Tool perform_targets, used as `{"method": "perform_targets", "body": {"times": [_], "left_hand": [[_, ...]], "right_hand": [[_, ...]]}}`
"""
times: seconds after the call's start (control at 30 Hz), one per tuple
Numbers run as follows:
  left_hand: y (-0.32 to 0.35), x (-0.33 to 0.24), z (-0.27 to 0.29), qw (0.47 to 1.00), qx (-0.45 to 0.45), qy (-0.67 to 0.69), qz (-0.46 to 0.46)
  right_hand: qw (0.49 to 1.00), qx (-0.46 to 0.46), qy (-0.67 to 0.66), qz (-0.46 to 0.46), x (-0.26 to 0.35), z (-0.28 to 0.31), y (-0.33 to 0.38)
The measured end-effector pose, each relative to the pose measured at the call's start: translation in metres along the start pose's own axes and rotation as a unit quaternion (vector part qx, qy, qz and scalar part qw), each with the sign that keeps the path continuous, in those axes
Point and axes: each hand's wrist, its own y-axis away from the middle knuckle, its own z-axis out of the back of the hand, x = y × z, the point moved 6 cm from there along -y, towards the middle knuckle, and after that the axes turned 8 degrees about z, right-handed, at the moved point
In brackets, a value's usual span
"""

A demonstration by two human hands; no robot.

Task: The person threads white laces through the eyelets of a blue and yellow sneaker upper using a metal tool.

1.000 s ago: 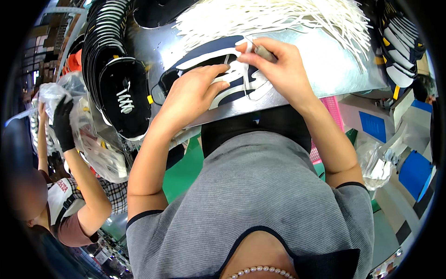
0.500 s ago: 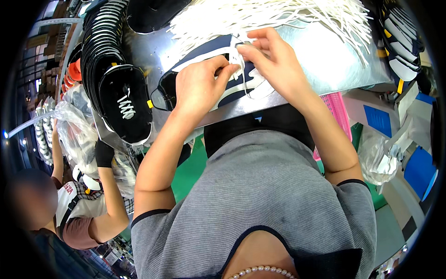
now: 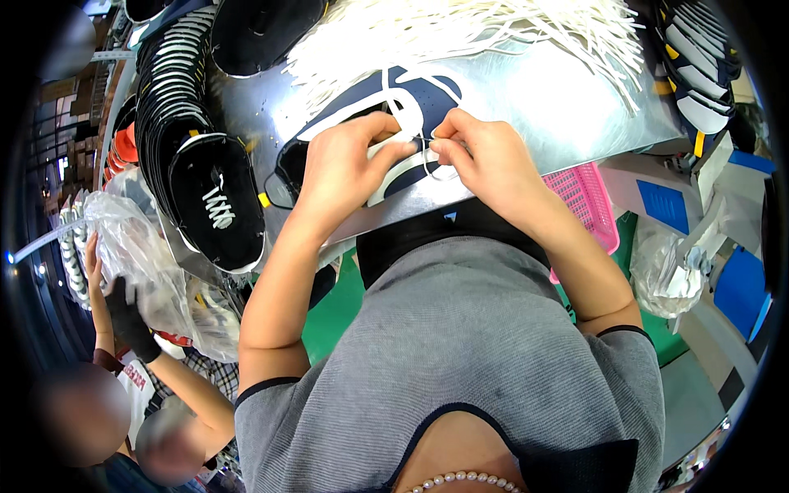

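Note:
A navy and white shoe upper (image 3: pixel 341 105) lies on the metal table in front of me, its black heel opening toward the left. My left hand (image 3: pixel 349 164) is closed at the lacing edge, thumb and forefinger pinching the upper. Just to the right, my right hand (image 3: pixel 485 156) pinches a thin white shoelace (image 3: pixel 426 158) between thumb and fingers, close to the left fingertips. One lace end loops over the toe part of the upper. The fingers partly hide the eyelets.
A heap of white laces (image 3: pixel 485 37) covers the table's far side. Nested black shoe uppers (image 3: pixel 215 201) stand in a row at left, more uppers (image 3: pixel 699 78) at far right. A pink basket (image 3: pixel 585 201) sits below the table edge. A co-worker's gloved hand (image 3: pixel 131 320) is at lower left.
My right hand has come down toward me, from above the upper to beside my left fingertips. The upper has turned slightly. The co-worker's gloved hand has moved left and nearer.

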Motion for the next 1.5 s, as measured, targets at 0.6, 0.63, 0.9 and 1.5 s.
{"method": "perform_targets", "body": {"times": [0.6, 0.63, 0.9, 1.5], "left_hand": [[0.064, -0.016, 0.006, 0.947, -0.168, -0.113, -0.250], [0.064, -0.024, 0.005, 0.944, -0.183, -0.116, -0.251], [0.036, 0.033, -0.006, 0.887, 0.279, 0.291, 0.224], [0.001, 0.043, -0.011, 0.988, 0.020, 0.144, 0.053]], "right_hand": [[0.992, -0.079, -0.082, -0.051, 0.015, 0.099, 0.016], [0.987, -0.084, -0.131, -0.028, -0.002, 0.086, -0.004], [0.963, -0.129, -0.234, -0.027, -0.001, 0.034, -0.022], [0.963, -0.117, -0.225, -0.093, -0.023, 0.024, -0.013]]}}
